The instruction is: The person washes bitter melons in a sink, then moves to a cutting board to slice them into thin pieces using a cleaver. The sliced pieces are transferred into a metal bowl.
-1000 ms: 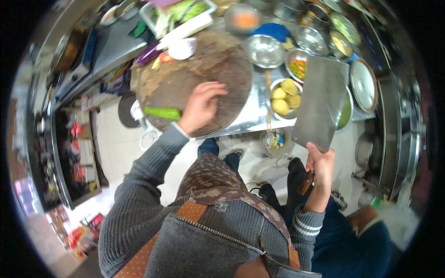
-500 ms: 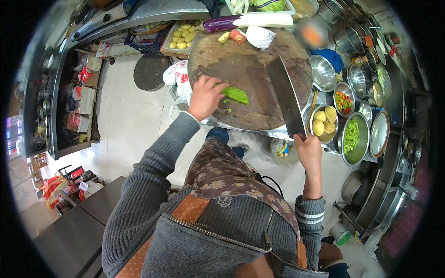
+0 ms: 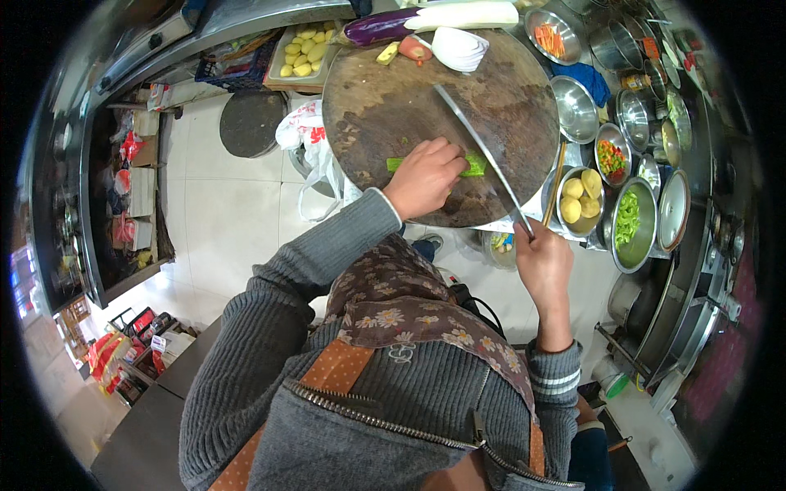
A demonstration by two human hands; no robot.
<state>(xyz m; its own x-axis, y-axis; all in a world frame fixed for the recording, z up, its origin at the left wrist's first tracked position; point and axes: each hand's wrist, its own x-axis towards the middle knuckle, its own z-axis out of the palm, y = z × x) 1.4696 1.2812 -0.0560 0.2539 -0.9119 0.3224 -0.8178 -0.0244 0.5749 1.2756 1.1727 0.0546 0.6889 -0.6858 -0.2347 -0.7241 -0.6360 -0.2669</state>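
Observation:
On the round wooden chopping board (image 3: 368, 98), my left hand (image 3: 424, 178) presses down with curled fingers on a bright green vegetable piece (image 3: 473, 166). Its ends show on both sides of the hand; the middle is hidden, and I cannot tell its exact kind. My right hand (image 3: 544, 258) is closed round the handle of a cleaver (image 3: 485, 150). The blade stands on edge, just right of the green piece, its tip pointing away to the far left. At the board's far edge lie a cut white onion (image 3: 459, 50), a reddish piece (image 3: 415, 47) and a small yellowish piece (image 3: 387, 54).
An eggplant (image 3: 378, 28) and a peeled white vegetable (image 3: 463, 15) lie beyond the board. To the right stand steel bowls of potatoes (image 3: 581, 198), green slices (image 3: 627, 219), chopped peppers (image 3: 611, 159) and orange strips (image 3: 550, 39). Chopsticks (image 3: 555, 182) lie beside the board.
My left hand and the green piece have moved right and nearer to me. The cleaver has swung left and turned from showing its broad side to standing on edge beside the piece.

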